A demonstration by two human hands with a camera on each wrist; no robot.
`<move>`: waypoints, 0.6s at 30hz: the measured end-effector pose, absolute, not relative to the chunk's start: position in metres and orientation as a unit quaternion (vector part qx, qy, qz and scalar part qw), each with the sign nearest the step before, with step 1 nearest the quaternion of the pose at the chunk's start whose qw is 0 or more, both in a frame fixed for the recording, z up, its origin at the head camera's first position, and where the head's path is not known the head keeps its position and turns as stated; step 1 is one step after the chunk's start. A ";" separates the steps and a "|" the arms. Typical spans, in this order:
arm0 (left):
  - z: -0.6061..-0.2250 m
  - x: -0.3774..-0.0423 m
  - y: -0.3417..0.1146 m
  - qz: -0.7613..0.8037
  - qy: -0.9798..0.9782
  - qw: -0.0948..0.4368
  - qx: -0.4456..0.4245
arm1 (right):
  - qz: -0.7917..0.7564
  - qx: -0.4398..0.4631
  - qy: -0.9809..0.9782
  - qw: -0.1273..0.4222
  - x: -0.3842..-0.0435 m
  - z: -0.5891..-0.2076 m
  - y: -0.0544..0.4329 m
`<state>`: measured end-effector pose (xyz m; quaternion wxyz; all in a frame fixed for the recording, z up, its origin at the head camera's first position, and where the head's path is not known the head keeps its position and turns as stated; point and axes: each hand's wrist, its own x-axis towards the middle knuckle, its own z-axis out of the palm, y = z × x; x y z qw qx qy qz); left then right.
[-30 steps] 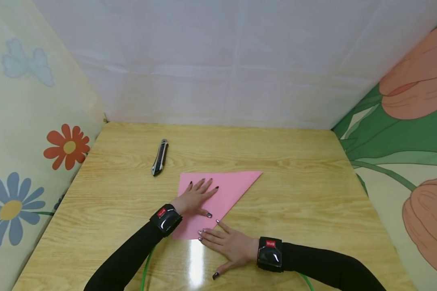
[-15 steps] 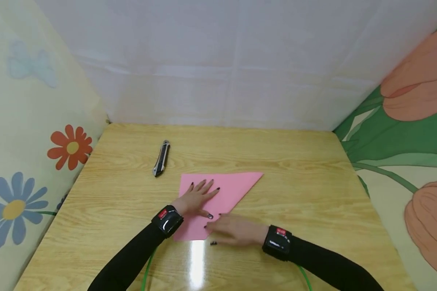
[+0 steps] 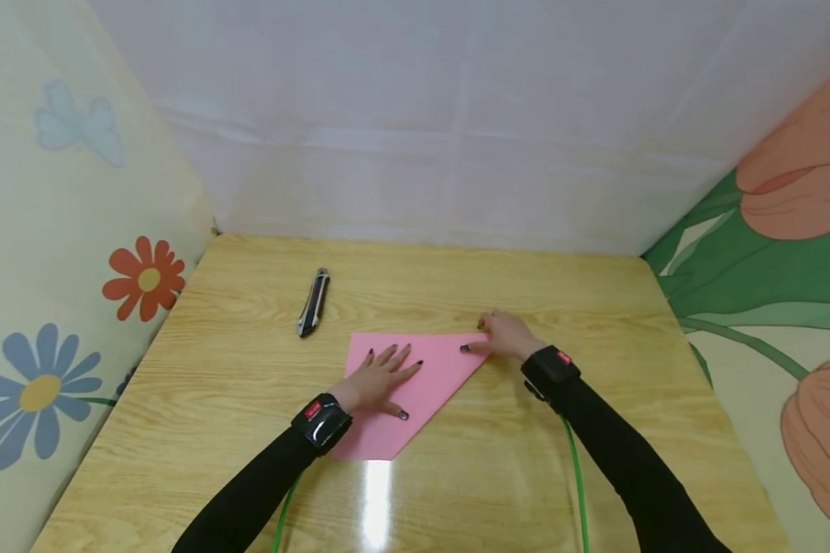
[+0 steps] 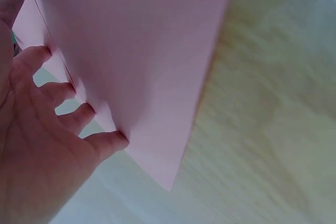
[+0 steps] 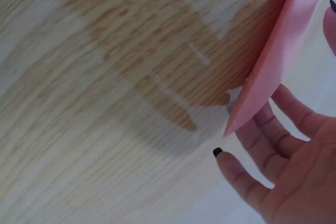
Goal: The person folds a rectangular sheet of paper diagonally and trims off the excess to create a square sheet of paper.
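A folded sheet of pink paper (image 3: 443, 369) lies on the table, with a slanted folded edge at the right and a pointed far-right corner. My left hand (image 3: 373, 385) rests on its left half, fingers spread and palm down. In the left wrist view, the fingertips (image 4: 119, 139) press on the paper near its edge. At the far-right corner, my right hand (image 3: 508, 336) holds the paper, thumb lying on top and fingers curled over the far edge. The right wrist view shows the paper's tip (image 5: 247, 106) in front of the fingers, partly hiding them.
A black and silver utility knife (image 3: 313, 302) lies on the wood-grain table (image 3: 581, 307), behind and left of the paper. A white sheet (image 3: 415, 123) hangs behind the table. Flower-printed cloths stand on both sides. A green cable (image 3: 576, 484) trails from each wrist.
My right hand has slid from the paper's near edge up along the slanted fold to the far-right corner, its fingers now curled there. My left hand has stayed on the paper.
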<state>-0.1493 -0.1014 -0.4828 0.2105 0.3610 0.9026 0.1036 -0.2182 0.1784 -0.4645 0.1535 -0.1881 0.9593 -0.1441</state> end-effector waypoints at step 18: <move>-0.484 -0.145 -0.103 0.129 0.889 0.198 0.392 | -0.231 -0.247 0.884 0.324 -0.220 -0.456 0.173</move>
